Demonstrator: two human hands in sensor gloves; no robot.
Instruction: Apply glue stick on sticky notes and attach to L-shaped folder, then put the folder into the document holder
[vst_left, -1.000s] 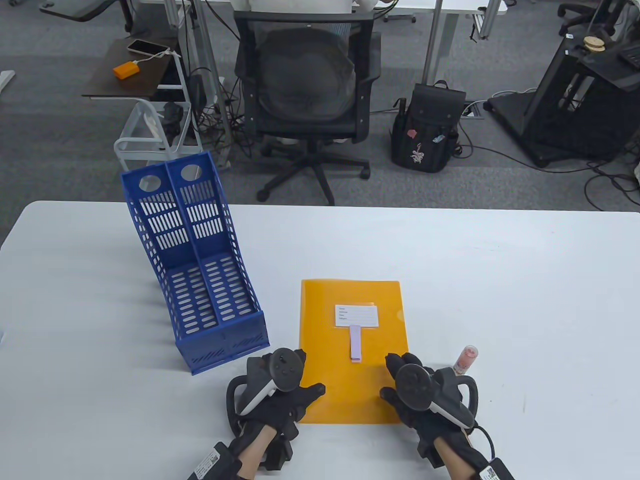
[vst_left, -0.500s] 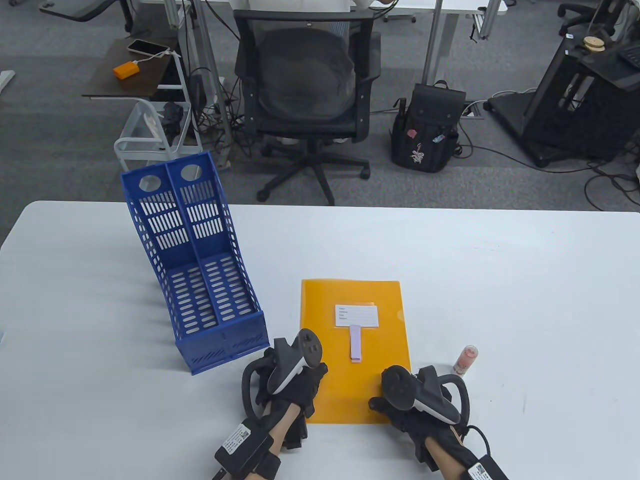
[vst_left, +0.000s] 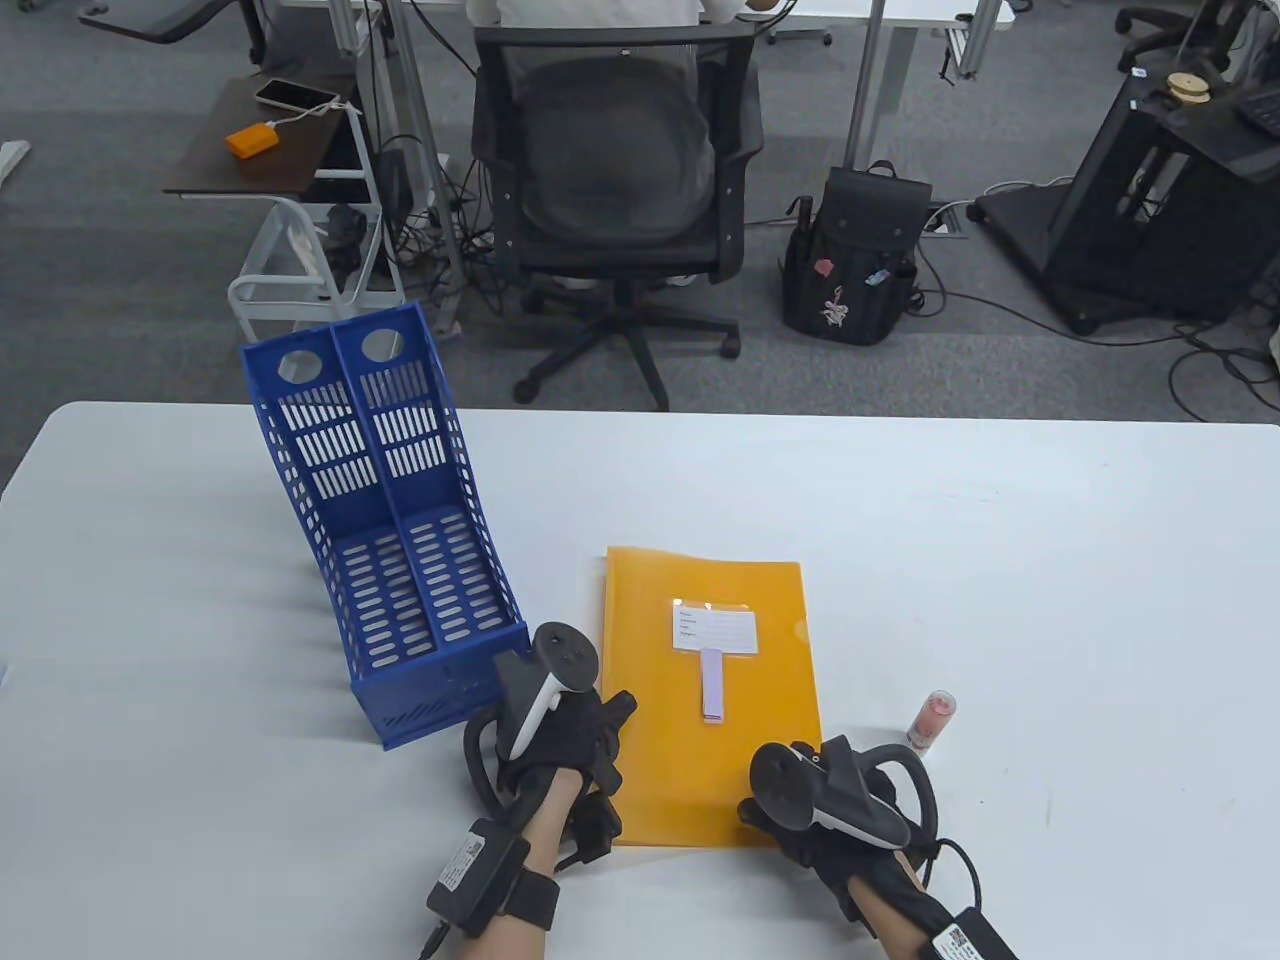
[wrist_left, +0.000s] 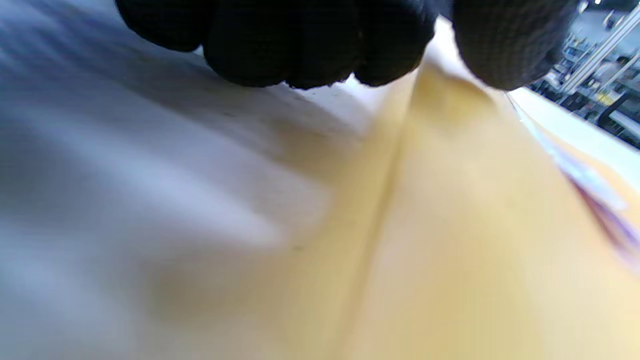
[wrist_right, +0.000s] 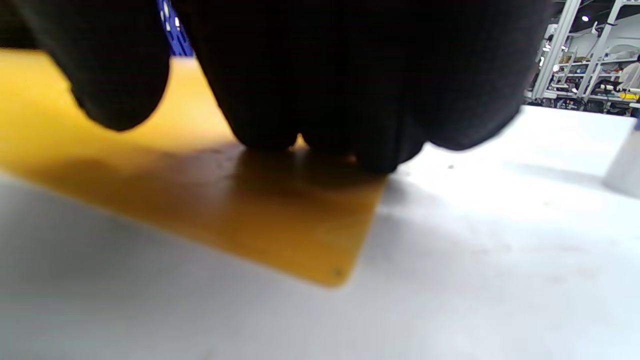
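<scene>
The orange L-shaped folder (vst_left: 740, 770) lies on the white table with a white label (vst_left: 714, 630) and a purple sticky note (vst_left: 711, 685) on it. My left hand (vst_left: 612, 712) stands on its side at the folder's left edge. In the left wrist view the folder (wrist_left: 450, 225) rises at that edge, and my left hand (wrist_left: 430, 65) pinches it between fingers and thumb. My right hand (vst_left: 772, 808) rests near the bottom right corner. Its fingertips (wrist_right: 320, 125) press down on the folder (wrist_right: 225, 215), which lies flat there. The blue document holder (vst_left: 390, 560) stands to the left.
A glue stick (vst_left: 930, 718) with a pink label lies on the table (vst_left: 1050, 600) just right of my right hand. A black office chair (vst_left: 615, 200) and a backpack (vst_left: 850, 260) stand on the floor beyond the table's far edge.
My left hand turned onto its side and moved up along the folder's left edge, taking hold of it. My right hand slid back toward the bottom right corner. The folder shifted slightly.
</scene>
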